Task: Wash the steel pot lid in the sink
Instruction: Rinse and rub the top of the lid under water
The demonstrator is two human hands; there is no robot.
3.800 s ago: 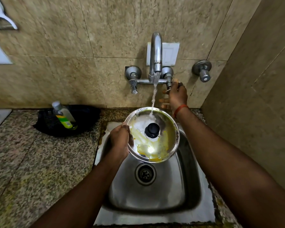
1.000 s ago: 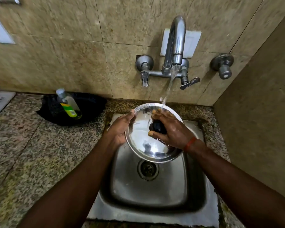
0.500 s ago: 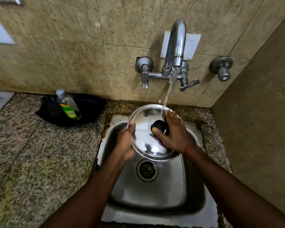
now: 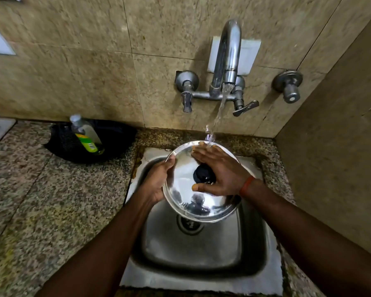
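Observation:
The steel pot lid (image 4: 186, 196) with a black knob (image 4: 202, 174) is held tilted over the steel sink (image 4: 201, 249), its top face shiny and wet. My left hand (image 4: 157, 182) grips the lid's left rim. My right hand (image 4: 221, 171) lies flat across the lid's top, fingers spread over the far rim, thumb below the knob. Water runs from the tap (image 4: 227, 58) onto the lid's far edge by my right fingertips.
A dish soap bottle (image 4: 85, 133) leans in a black holder (image 4: 111, 144) on the granite counter (image 4: 41, 200) to the left. The drain (image 4: 189, 225) sits below the lid. A second wall valve (image 4: 288, 85) is at the right; tiled walls close the back and right.
The yellow residue seen earlier is gone from the lid. My right hand has slid from around the knob up across the lid to its far rim. The lid sits slightly nearer.

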